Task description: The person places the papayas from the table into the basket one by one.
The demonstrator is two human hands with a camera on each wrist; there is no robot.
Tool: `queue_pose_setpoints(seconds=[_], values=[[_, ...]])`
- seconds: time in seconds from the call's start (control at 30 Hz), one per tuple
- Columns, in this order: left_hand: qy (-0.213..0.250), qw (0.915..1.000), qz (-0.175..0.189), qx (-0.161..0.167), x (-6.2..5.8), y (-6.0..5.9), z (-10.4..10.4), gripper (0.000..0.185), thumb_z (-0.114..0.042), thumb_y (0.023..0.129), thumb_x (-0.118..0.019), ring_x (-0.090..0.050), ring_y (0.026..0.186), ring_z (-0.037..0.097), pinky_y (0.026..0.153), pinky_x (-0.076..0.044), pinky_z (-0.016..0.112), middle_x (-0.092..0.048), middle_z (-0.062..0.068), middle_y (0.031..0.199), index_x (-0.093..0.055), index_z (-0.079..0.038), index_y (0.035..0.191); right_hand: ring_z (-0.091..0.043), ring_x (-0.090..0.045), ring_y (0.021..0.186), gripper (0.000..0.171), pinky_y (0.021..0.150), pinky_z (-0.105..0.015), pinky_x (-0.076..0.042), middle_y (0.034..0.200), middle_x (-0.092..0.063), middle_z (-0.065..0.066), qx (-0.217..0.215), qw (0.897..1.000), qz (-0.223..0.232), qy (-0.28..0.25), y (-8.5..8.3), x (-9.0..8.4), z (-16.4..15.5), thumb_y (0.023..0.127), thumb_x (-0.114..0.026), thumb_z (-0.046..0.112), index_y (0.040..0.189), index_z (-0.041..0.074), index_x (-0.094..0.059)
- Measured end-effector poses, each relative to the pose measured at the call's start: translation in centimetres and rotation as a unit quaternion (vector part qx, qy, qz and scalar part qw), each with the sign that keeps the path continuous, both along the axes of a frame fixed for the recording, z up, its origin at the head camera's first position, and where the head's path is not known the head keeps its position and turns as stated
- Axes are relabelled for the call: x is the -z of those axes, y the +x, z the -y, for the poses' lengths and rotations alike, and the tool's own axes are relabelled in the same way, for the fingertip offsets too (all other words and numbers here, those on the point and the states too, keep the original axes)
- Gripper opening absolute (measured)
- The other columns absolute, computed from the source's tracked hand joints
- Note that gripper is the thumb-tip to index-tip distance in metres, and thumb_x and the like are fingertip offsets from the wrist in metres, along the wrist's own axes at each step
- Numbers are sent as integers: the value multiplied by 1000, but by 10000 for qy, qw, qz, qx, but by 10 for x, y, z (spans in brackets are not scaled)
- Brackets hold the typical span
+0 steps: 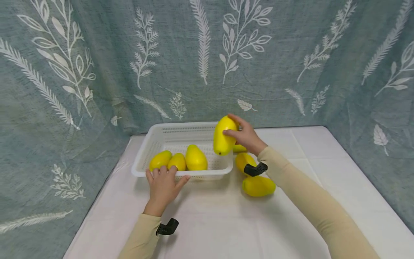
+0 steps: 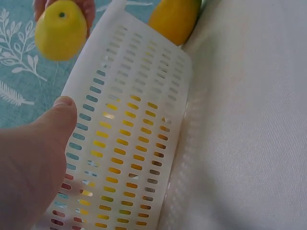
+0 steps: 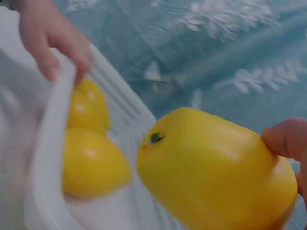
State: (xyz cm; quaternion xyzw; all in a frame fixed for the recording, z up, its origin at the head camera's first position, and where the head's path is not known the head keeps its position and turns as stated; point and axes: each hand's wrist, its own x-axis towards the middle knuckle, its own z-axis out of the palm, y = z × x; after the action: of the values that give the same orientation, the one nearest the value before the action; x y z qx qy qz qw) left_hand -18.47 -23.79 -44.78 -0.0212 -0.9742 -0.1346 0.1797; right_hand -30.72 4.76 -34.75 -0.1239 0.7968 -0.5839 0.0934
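- Nearest us, our left hand (image 1: 163,187) rests on the near rim of the basket (image 1: 145,153): the fingers hook over the edge, and the thumb (image 2: 60,112) lies against the slotted outer wall.
- Our right hand (image 1: 246,136) grips a mango (image 1: 224,136), fingers curled round its upper end, thumb on the near side. It is held upright, stem end down, above the basket's right end and clear of the floor of it.
- In the right wrist view, that mango (image 3: 216,167) fills the frame, its dark stem spot facing the basket, with one fingertip (image 3: 288,139) on its far end.
- Three mangoes (image 1: 178,160) lie side by side in the basket, touching one another, close to the near wall and our left fingers.
- Three more mangoes sit on the white tablecloth (image 1: 226,223) just right of the basket: one (image 1: 258,186) nearest us, one (image 1: 243,160) partly behind our right wrist, and one (image 1: 240,148) mostly hidden under the hand.
- A black strap shows on each wrist.
- A teal curtain (image 1: 291,54) with white leaf prints hangs behind and to both sides of the table.
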Motion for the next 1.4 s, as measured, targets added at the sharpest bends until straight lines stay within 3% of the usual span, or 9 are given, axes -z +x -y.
queue_pose_setpoints(seconds=[0.17,0.37,0.63,0.87,1.0,1.1,1.2,1.4], values=[[-23,10000,8,-12,2,-1,-1,58,-55,89,-71,-50,100,50,109,-16,73,-61,26,102,-65,-1,109,-33,-49,138,73,94,-47,-56,165,-33,-7,-451,9967,-106,668,5,12,28,96,-68,28,160,28,-34],[-52,10000,-27,7,1,0,0,57,-55,89,-71,-50,99,49,108,-17,72,-61,26,101,-64,-2,108,-31,-45,145,72,115,-47,-44,165,-37,-6,-666,9896,-360,1220,2,27,52,94,-70,23,158,20,-38],[-153,9998,-83,13,-2,-2,-2,57,-55,89,-72,-50,96,47,104,-19,69,-60,25,98,-65,-1,105,-32,-50,138,71,116,-44,-43,157,-46,-15,-478,9804,-530,1835,4,40,71,93,-71,22,157,14,-40],[-157,9999,-11,-28,-1,0,0,57,-55,89,-71,-50,99,49,106,-19,71,-61,25,100,-65,-1,106,-37,-27,154,74,122,-51,-32,164,-30,-20,-226,9786,-136,2043,7,40,77,94,-69,25,159,19,-36],[-123,9999,17,-16,-2,-1,-2,57,-55,90,-71,-51,99,50,107,-18,72,-60,25,98,-64,-1,105,-39,-26,154,73,120,-52,-36,165,-28,-22,-72,9778,-302,2070,9,28,72,95,-68,26,160,19,-34],[-94,10000,-23,11,-2,-1,-3,55,-55,89,-71,-50,98,50,107,-18,73,-58,24,95,-63,-2,101,-39,-47,138,71,115,-51,-41,164,-32,-19,-11,9812,-409,1889,10,19,63,96,-67,25,159,18,-35],[-78,10000,-46,25,-3,-2,-3,53,-54,89,-72,-50,98,50,107,-18,73,-57,23,92,-61,-2,97,-38,-55,128,70,113,-51,-43,164,-34,-15,60,9864,-337,1610,11,13,48,97,-66,25,159,18,-34],[-75,10000,17,11,-2,0,-2,54,-53,90,-71,-51,100,51,108,-17,74,-58,24,95,-62,-2,99,-39,-43,145,69,113,-55,-43,167,-27,-16,535,9918,115,1158,8,4,-3,99,-63,31,160,22,-31]])
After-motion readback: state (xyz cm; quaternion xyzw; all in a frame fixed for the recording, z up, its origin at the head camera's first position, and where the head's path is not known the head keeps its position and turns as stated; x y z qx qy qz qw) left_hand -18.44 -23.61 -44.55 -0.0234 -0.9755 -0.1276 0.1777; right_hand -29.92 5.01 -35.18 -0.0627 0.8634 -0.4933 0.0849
